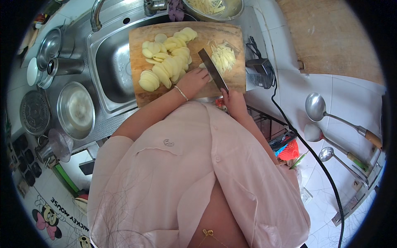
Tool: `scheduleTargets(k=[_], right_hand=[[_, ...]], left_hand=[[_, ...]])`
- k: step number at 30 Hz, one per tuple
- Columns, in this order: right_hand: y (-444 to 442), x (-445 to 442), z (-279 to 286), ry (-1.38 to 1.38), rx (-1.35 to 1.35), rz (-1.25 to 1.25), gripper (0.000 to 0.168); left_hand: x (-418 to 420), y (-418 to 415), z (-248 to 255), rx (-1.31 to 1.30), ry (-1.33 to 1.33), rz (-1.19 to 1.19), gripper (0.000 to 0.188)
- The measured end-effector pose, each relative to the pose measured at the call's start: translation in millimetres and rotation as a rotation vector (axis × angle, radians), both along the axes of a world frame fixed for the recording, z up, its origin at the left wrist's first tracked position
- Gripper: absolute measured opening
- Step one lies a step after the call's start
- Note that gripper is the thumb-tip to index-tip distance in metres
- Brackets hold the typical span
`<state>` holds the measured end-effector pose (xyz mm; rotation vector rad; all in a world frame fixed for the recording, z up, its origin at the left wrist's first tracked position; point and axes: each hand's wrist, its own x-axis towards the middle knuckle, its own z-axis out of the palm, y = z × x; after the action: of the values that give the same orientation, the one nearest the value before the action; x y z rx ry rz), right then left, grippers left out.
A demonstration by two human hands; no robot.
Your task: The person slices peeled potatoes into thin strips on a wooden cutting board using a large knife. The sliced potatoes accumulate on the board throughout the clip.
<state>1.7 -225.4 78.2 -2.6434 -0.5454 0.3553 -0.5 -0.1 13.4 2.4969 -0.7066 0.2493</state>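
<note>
My right hand point(233, 102) grips the handle of a cleaver point(213, 69), whose broad blade stands nearly on edge over the right part of a wooden cutting board point(198, 93). Just left of the blade, my left hand point(194, 81) rests with bent fingertips on a few pale potato slices point(203, 66), mostly hidden by the fingers and blade. Overlapping potato slices point(170, 66) spread in rows over the board's left and middle. To the right of the cleaver lies a pile of thin potato shreds point(224, 57).
The board spans part of a steel sink point(114, 62) with a faucet point(96, 18). Behind it stands a metal bowl point(231, 12) holding more shreds. A black power adapter point(262, 66) with its cable is close on the right. Metal basins point(76, 110) sit at left; ladles point(315, 107) hang at right.
</note>
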Motion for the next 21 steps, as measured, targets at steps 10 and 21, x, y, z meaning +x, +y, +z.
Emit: scheduleTargets(k=[10, 21], right_hand=[[10.8, -4.2, -17.9, -0.028, 0.127, -0.156, 0.030], [8.2, -7.0, -4.4, -0.046, 0.026, -0.040, 0.030]], left_hand=[[0.2, 1.2, -12.5, 0.000, -0.071, -0.006, 0.020], [-1.6, 3.7, -10.1, -0.017, -0.018, -0.027, 0.024]])
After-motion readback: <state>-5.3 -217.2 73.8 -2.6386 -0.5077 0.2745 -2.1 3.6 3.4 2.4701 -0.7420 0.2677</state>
